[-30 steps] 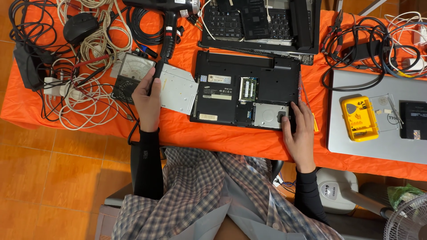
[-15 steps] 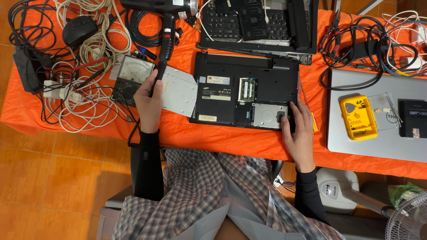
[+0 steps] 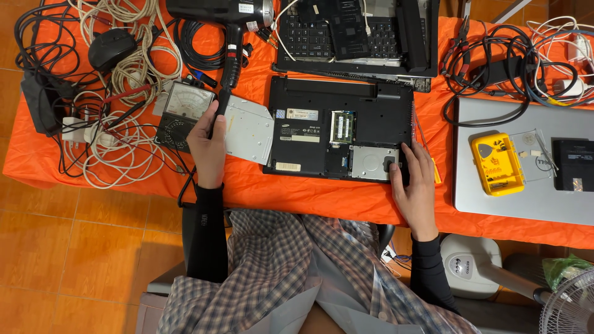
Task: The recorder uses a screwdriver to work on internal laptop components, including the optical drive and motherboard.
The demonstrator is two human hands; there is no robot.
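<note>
The near left edge of the silver disc drive (image 3: 249, 130) is covered by the left hand (image 3: 207, 145), and the near right corner of the upturned black laptop (image 3: 340, 127) is hidden under the right hand (image 3: 416, 182). The second laptop (image 3: 359, 34) and the black heat gun (image 3: 216, 12) are cut off by the top edge. The fan (image 3: 566, 306) is cropped at the lower right corner.

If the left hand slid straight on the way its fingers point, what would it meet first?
The left hand, on the silver drive, points up the table. First in line is probably the heat gun's black handle; the meter lies just to its left. Heights are unclear.
</note>
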